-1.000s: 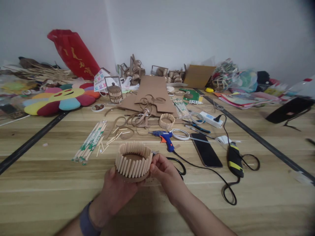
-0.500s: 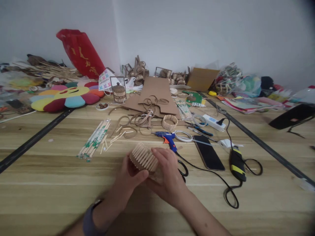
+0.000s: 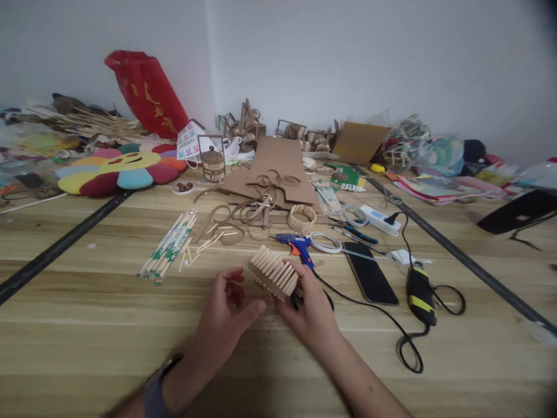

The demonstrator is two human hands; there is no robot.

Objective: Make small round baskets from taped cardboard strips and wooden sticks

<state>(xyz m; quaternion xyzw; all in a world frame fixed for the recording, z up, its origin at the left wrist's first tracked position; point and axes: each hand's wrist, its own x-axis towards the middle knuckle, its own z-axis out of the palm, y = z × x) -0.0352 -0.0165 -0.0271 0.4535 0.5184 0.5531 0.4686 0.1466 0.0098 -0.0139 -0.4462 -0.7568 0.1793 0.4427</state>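
Observation:
A small round piece of short wooden sticks set along a brown cardboard band (image 3: 273, 273) is tilted above the table. My right hand (image 3: 311, 310) grips it from the right, fingers behind and thumb below. Just to its left, my left hand (image 3: 228, 316) is apart from the piece, fingers curled loosely and thumb stretched out, with nothing in it. Partly hidden behind the right hand are black scissor handles (image 3: 325, 299). A blue hot glue gun (image 3: 298, 247) lies just beyond the piece. Another stick ring (image 3: 301, 218) stands farther back.
Loose sticks (image 3: 209, 241) and bagged sticks (image 3: 169, 247) lie at left. Cardboard sheets (image 3: 276, 168) and curled strips (image 3: 261, 206) are behind. A phone (image 3: 369, 273), a power strip (image 3: 379, 219) and a corded black-yellow tool (image 3: 420, 294) lie to the right, its cable looping forward.
My left hand has let go of the stick piece and opened beside it. The piece has moved right and turned, now in my right hand alone.

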